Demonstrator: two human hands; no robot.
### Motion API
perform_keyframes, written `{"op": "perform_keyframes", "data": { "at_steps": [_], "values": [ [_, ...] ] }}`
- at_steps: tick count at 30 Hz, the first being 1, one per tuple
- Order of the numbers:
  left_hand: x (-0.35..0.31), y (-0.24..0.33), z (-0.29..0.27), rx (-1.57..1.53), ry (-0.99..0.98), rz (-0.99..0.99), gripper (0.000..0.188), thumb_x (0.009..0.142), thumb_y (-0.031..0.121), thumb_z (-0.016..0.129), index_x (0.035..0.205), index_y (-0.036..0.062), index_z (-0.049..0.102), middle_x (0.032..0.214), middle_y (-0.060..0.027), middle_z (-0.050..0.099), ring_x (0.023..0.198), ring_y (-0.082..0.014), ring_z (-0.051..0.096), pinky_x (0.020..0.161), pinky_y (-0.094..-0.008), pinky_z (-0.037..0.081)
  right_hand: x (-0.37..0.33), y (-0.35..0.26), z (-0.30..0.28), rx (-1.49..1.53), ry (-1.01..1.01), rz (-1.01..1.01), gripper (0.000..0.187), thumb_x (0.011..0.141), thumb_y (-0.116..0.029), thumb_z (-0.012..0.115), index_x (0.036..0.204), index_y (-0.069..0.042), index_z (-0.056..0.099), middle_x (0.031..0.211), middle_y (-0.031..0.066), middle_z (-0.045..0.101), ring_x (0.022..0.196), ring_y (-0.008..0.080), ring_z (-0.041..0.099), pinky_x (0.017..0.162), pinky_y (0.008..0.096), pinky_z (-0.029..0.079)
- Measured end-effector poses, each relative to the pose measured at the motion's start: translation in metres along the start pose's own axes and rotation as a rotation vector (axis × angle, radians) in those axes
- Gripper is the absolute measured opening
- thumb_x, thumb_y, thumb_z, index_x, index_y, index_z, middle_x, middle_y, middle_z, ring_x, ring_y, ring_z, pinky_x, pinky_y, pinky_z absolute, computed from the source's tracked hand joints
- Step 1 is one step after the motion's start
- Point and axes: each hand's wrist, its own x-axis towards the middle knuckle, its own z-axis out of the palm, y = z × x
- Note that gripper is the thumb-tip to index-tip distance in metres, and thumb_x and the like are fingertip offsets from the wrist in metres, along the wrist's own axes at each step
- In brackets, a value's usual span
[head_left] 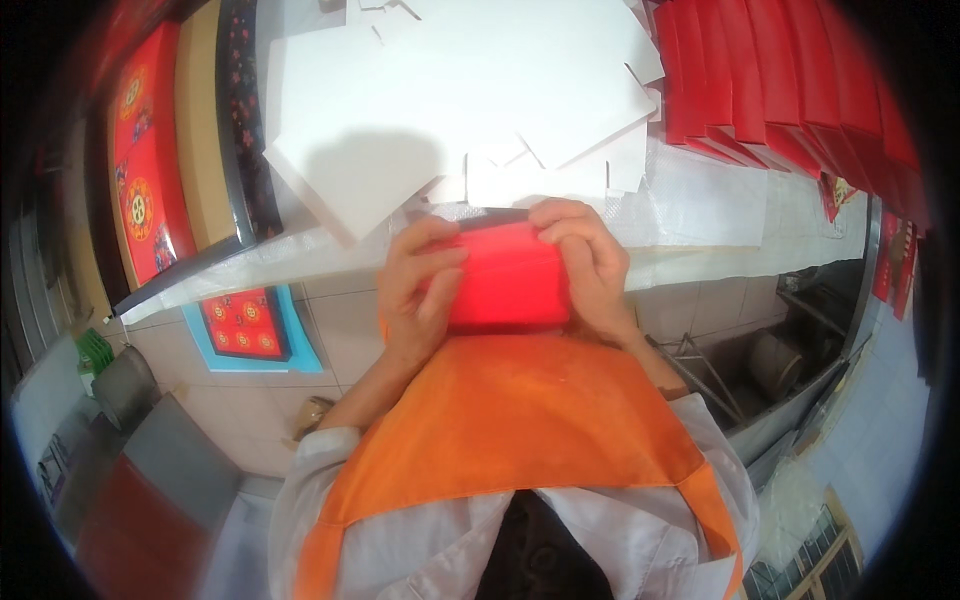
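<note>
Both hands were on it — the left hand (420, 290) wrapped around the left side of a small red box (508, 275), the right hand (585, 255) clamped over its top right corner, fingers curled and pressing along the upper edge. The box was held up in front of the orange apron (510, 420), just at the near edge of the table (700, 210). It already looked folded into shape, so the forming seemed mostly done, with the last edge or flap apparently being pressed home — though the closing side was hidden under the fingers. Behind it lay a heap of flat white cardboard sheets (440, 90), seemingly unfolded, and a row of red boxes (780, 80) stood stacked at the far right, looking finished.
</note>
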Motion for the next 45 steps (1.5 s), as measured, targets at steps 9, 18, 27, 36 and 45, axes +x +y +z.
{"op": "perform_keyframes", "data": {
  "at_steps": [9, 18, 27, 36, 45],
  "values": [
    [-0.006, -0.003, 0.006, -0.096, 0.063, -0.065, 0.014, 0.072, -0.005, 0.059, 0.084, 0.0021, 0.057, 0.104, -0.0127, 0.056, 0.099, -0.0241, 0.052, 0.085, -0.0319, 0.041, -0.005, -0.010, 0.004, 0.019, 0.034, 0.095, 0.015, 0.088, -0.002, 0.043, 0.092, 0.000, 0.057, 0.104, 0.0129, 0.057, 0.096, 0.0182, 0.054, 0.085, 0.0271, 0.041],
    [0.003, 0.017, 0.012, -0.085, -0.033, -0.175, 0.018, 0.075, 0.000, 0.054, 0.093, 0.0041, 0.052, 0.108, -0.0109, 0.048, 0.102, -0.0200, 0.045, 0.090, -0.0309, 0.034, 0.005, -0.020, -0.001, -0.076, -0.014, 0.218, 0.022, 0.091, -0.009, 0.040, 0.089, 0.001, 0.059, 0.103, 0.0104, 0.059, 0.095, 0.0171, 0.055, 0.084, 0.0265, 0.042],
    [-0.003, 0.008, 0.011, -0.059, -0.049, -0.102, 0.023, 0.069, -0.004, 0.062, 0.086, 0.0053, 0.051, 0.108, -0.0108, 0.048, 0.102, -0.0218, 0.046, 0.090, -0.0320, 0.035, -0.003, -0.005, -0.006, -0.104, -0.088, 0.056, 0.022, 0.090, -0.007, 0.041, 0.084, 0.002, 0.061, 0.102, 0.0129, 0.060, 0.096, 0.0211, 0.055, 0.086, 0.0292, 0.042],
    [0.018, 0.036, -0.013, 0.411, -0.325, -0.020, 0.023, 0.067, 0.011, 0.072, 0.081, 0.0049, 0.055, 0.093, -0.0124, 0.055, 0.093, -0.0272, 0.052, 0.081, -0.0358, 0.041, -0.027, 0.018, -0.002, 0.313, 0.001, 0.122, 0.029, 0.091, -0.012, 0.038, 0.115, 0.001, 0.047, 0.128, 0.0179, 0.041, 0.120, 0.0266, 0.039, 0.101, 0.0334, 0.029],
    [0.098, 0.084, -0.038, 0.432, -0.558, 0.008, 0.044, 0.068, 0.024, 0.072, 0.100, 0.0030, 0.050, 0.092, -0.0134, 0.055, 0.081, -0.0250, 0.055, 0.074, -0.0325, 0.045, -0.012, -0.033, -0.071, -0.219, 0.003, -0.308, 0.037, 0.092, -0.015, 0.041, 0.125, 0.001, 0.042, 0.131, 0.0154, 0.040, 0.120, 0.0277, 0.039, 0.101, 0.0363, 0.030]
  ]
}}
